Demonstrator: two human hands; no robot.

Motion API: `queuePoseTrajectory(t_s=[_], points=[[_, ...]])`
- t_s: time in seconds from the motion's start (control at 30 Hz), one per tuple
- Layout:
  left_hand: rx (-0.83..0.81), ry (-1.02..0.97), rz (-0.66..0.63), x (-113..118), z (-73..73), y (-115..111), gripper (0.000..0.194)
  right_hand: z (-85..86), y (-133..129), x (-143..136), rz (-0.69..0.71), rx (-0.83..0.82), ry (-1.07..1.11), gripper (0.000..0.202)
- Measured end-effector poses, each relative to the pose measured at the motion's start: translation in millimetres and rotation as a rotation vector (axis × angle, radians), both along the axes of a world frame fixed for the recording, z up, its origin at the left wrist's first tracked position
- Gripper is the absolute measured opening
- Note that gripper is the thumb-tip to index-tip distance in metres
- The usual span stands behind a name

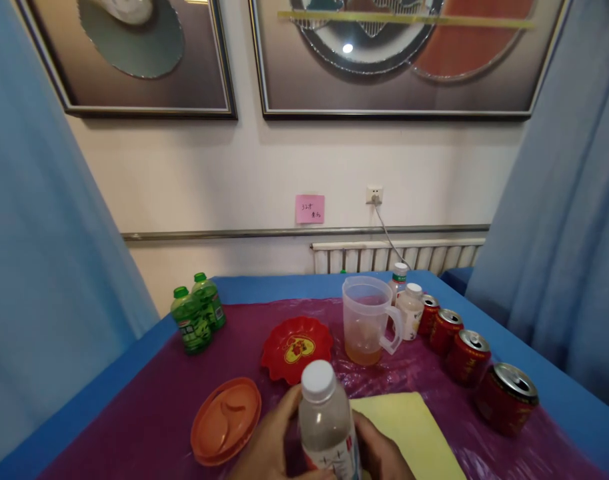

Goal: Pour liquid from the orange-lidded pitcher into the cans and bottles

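A clear bottle with a white cap [329, 427] is held upright between both hands at the bottom centre. My left hand [271, 443] wraps its left side, and my right hand [381, 450] is closed against its right side. Just behind the bottle lies a red scalloped plate [279, 350] with a yellow heart. An orange divided dish [227, 420] is left of my left hand. Beyond my right hand is a yellow cloth [409, 420], partly covered by the hand. A translucent pitcher [361, 323] holds a little amber liquid.
Two green bottles [191, 327] stand at the back left. White-capped bottles [409, 313] are behind the pitcher. Several red cans [467, 360] line the right side. Purple plastic [149, 407] covers the blue table [264, 287]. Blue curtains [49, 200] hang at both sides.
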State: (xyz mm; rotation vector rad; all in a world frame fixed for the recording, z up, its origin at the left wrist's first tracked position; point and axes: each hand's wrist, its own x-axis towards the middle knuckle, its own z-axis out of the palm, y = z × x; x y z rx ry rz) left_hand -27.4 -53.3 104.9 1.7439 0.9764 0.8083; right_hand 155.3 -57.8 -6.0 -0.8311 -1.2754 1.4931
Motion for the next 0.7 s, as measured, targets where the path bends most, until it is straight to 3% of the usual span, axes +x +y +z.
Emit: queuePoseTrajectory(t_s=[0.07, 0.13, 0.23, 0.3, 0.37, 0.47, 0.57, 0.7], points=[[0.066, 0.044, 0.164, -26.6, -6.3, 5.4, 0.071, -13.3, 5.2, -1.0, 0.015, 0.102, -0.097, 0.094], [0.148, 0.132, 0.447, -65.3, -3.0, 19.1, 0.065, -25.5, 7.1, 3.7, -0.034, 0.214, -0.21, 0.088], [0.236, 0.386, 0.873, -131.5, 12.7, 49.7, 0.07, -35.8, 4.0, 24.5, -0.346, 0.272, -0.317, 0.055], [0.256, 0.557, 1.066, -166.2, 23.0, 67.3, 0.066, -38.8, 1.9, 48.7, -0.557, 0.226, -0.326, 0.045], [0.297, 0.737, 1.07, -186.0, 28.8, 77.5, 0.058, -41.1, 2.7, 77.9, -0.63, 0.141, -0.314, 0.047], [0.373, 0.875, 1.049, -195.3, 27.9, 82.4, 0.054, -43.7, 9.8, 116.5, -0.703, 0.023, -0.307, 0.059], [0.369, 0.85, 1.042, -203.9, 18.4, 88.6, 0.05, -40.8, 22.5, 133.7, -0.864, 0.014, -0.374, 0.066], [0.284, 0.694, 1.101, -229.6, -2.2, 110.1, 0.041, -31.4, 56.1, 134.2, -1.01, 0.116, -0.528, 0.061]])
